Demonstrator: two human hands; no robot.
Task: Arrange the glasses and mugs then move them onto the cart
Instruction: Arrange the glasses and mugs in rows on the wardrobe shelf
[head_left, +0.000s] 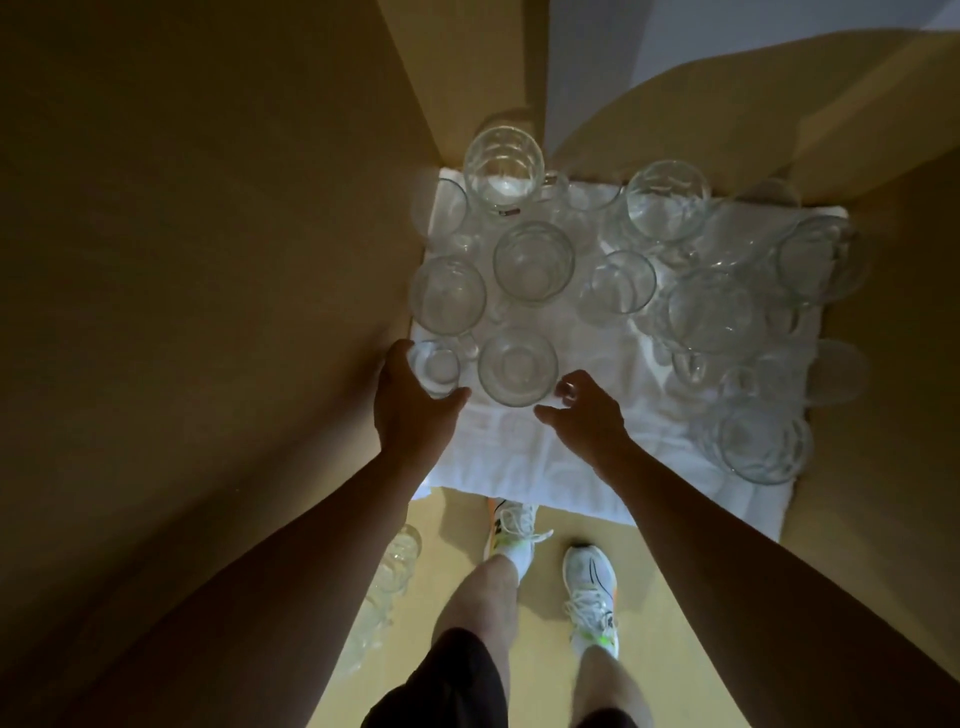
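The person stands over a white cloth (519, 457) spread in the middle of the frame, crowded with clear glasses and mugs; no cart shows anywhere in view, so the moving part of the job looks yet to come. The left hand (410, 402) is curled round a small glass (435, 368) at the cloth's left edge, thumb on its near side, fingers behind it against the tan wall; it seems to grip it, though the glass is so clear I cannot be certain how firmly. The right hand (587, 410) hovers just beside a wide glass (518, 366) at centre, fingers loosely bent and parted, holding nothing; whether a fingertip touches the rim I cannot tell.

More glassware fills the upper centre and the right side, with a tall glass (501, 166) at the top and a mug (763, 447) at the lower right edge; several pieces stand touching. A few more glasses (397, 558) stand on the floor at lower left, near the person's shoes.

The danger, as I judge it, is the crowding; lifting the small glass could knock the wide one just beside it; the cloth may wrinkle and tip a neighbour if dragged; the dim light and clear glass make rims easy to misjudge; a careless step could catch the floor glasses.
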